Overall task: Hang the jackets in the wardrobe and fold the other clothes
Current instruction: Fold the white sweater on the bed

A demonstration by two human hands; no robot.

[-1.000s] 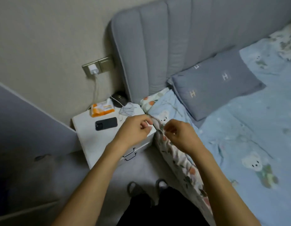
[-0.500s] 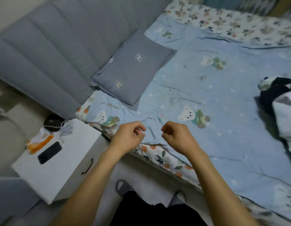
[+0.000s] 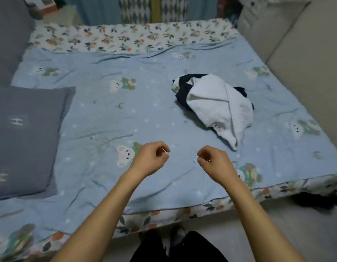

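The view is now being directed across the bed point(image 3: 126, 114), whereas one second ago it was being held on the white bedside table and the edge of the cover near the headboard; half a second ago it was already being swung to the right. The left hand point(image 3: 150, 159) and the right hand point(image 3: 214, 161) are being held above the near part of the blue cover, a little apart from each other, and both are being kept loosely curled. No cloth is being gripped by either of them; whether something very thin is being pinched between the fingertips cannot be told. Earlier the edge of the cover was being pinched by both hands, so this hold appears to be given up. The pile of clothes point(image 3: 216, 103), a white garment lying over a dark one, is being seen beyond the right hand and somewhat to its right, well apart from both hands, still crumpled and untouched. A grey pillow point(image 3: 26, 137) is lying far to the left of the left hand. It is being judged that the tidying of the cover is finished and that the folding is only now being started, with the pile as the next thing to be reached for.
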